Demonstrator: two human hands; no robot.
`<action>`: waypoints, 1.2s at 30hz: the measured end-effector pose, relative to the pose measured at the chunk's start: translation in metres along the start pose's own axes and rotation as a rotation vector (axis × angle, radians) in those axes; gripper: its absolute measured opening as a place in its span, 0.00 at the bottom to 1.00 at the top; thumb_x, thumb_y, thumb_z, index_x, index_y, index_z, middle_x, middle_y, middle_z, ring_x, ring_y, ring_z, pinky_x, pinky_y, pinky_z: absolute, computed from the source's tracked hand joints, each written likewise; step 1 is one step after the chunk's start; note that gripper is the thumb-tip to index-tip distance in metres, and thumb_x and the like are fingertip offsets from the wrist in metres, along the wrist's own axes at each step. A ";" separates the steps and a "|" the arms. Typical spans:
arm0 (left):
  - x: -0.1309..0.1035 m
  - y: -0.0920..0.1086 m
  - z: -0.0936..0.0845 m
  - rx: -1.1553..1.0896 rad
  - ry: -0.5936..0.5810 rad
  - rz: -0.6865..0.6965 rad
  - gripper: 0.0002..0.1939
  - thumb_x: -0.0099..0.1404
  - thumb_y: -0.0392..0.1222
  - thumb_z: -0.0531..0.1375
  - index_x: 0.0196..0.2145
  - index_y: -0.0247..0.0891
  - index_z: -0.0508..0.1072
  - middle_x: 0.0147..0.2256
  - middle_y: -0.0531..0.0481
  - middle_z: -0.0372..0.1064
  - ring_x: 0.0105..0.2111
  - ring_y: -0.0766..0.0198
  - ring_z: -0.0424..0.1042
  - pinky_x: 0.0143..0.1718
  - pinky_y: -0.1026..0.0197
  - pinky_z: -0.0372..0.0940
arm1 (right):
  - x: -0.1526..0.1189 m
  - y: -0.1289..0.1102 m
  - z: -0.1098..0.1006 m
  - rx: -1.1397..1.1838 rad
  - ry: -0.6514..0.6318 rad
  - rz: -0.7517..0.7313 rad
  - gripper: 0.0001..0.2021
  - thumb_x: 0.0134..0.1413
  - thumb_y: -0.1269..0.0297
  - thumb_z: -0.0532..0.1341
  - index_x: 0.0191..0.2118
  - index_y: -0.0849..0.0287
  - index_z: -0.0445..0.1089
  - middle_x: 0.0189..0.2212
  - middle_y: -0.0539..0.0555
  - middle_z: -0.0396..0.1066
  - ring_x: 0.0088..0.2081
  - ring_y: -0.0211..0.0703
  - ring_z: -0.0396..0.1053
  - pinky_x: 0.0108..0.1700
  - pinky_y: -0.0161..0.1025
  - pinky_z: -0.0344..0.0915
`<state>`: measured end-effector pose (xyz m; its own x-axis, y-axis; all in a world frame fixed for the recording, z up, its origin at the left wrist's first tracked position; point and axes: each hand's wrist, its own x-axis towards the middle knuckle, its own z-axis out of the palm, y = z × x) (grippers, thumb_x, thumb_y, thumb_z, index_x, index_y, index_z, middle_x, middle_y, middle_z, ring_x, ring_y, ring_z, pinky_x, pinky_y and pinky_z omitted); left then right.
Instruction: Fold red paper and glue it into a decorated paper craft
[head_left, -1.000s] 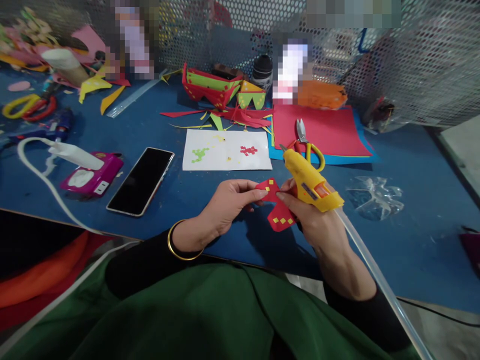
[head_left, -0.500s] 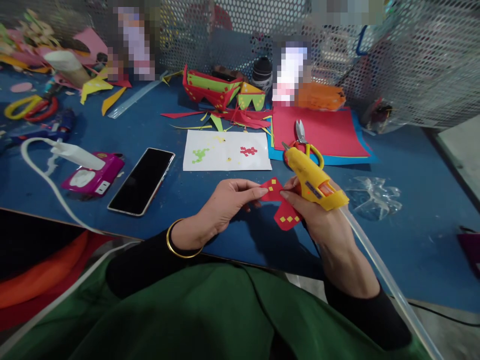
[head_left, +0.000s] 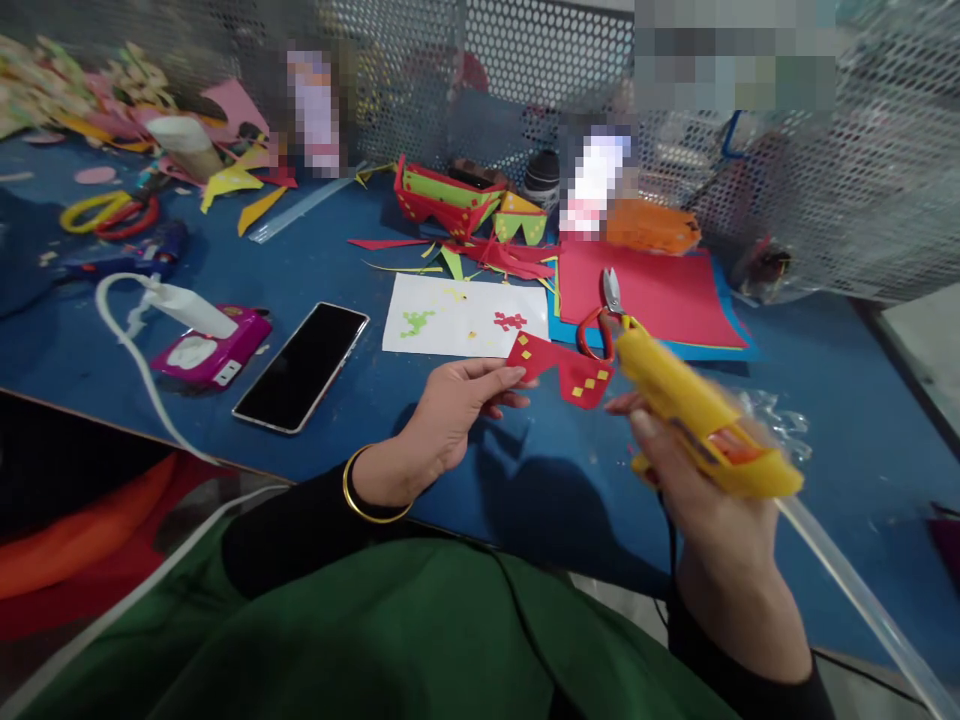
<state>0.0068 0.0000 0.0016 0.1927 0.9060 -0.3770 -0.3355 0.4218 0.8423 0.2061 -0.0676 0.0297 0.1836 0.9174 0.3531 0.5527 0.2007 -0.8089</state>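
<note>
Between the thumb and fingers of my left hand [head_left: 457, 405] is a red paper glasses cut-out [head_left: 587, 380] with small yellow diamonds stuck on both lens parts. It is pinched at its left end and held above the table. My right hand [head_left: 697, 490] grips a yellow glue gun [head_left: 697, 410], its nozzle pointing up and left, just right of the cut-out and apart from it. A long clear glue stick [head_left: 847, 580] sticks out of the gun's back. Beyond the cut-out lies a white sheet [head_left: 450, 335] with piles of tiny green, red and yellow pieces.
Scissors [head_left: 611, 292] lie on red sheets [head_left: 675, 300] at the right. Finished paper glasses [head_left: 450, 200] and red scraps [head_left: 517, 258] are farther back. A phone [head_left: 304, 365], a purple power socket [head_left: 214, 345] and a blue glue gun [head_left: 150, 250] occupy the left. Crumpled clear plastic [head_left: 780, 420] lies right.
My right hand has let go of the cut-out and moved right and nearer with the glue gun. My left hand keeps the cut-out, now tilted differently. The camera view has shifted.
</note>
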 end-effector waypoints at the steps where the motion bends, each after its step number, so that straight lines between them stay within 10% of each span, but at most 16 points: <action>1: 0.000 0.000 0.000 -0.018 0.000 0.003 0.11 0.51 0.45 0.74 0.29 0.37 0.82 0.32 0.48 0.81 0.27 0.68 0.76 0.27 0.67 0.59 | -0.003 -0.002 0.001 -0.015 -0.071 -0.018 0.09 0.59 0.54 0.66 0.38 0.54 0.75 0.32 0.50 0.76 0.27 0.39 0.70 0.29 0.39 0.66; 6: -0.002 0.001 -0.001 -0.063 -0.026 0.036 0.09 0.52 0.43 0.74 0.29 0.36 0.82 0.32 0.49 0.80 0.27 0.68 0.76 0.26 0.67 0.59 | -0.012 -0.008 0.017 -0.164 -0.240 -0.164 0.09 0.60 0.57 0.65 0.33 0.56 0.70 0.27 0.48 0.71 0.26 0.36 0.68 0.28 0.35 0.63; 36: -0.005 0.002 -0.001 -0.007 -0.003 0.064 0.10 0.53 0.45 0.73 0.30 0.37 0.82 0.33 0.47 0.80 0.29 0.64 0.76 0.28 0.64 0.60 | -0.013 0.000 0.028 -0.284 -0.196 -0.277 0.14 0.62 0.59 0.63 0.30 0.54 0.58 0.23 0.44 0.61 0.21 0.32 0.57 0.23 0.33 0.55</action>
<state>0.0043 -0.0035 0.0048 0.1735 0.9311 -0.3209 -0.3539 0.3631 0.8620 0.1804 -0.0699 0.0117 -0.1455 0.8959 0.4198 0.7660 0.3706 -0.5253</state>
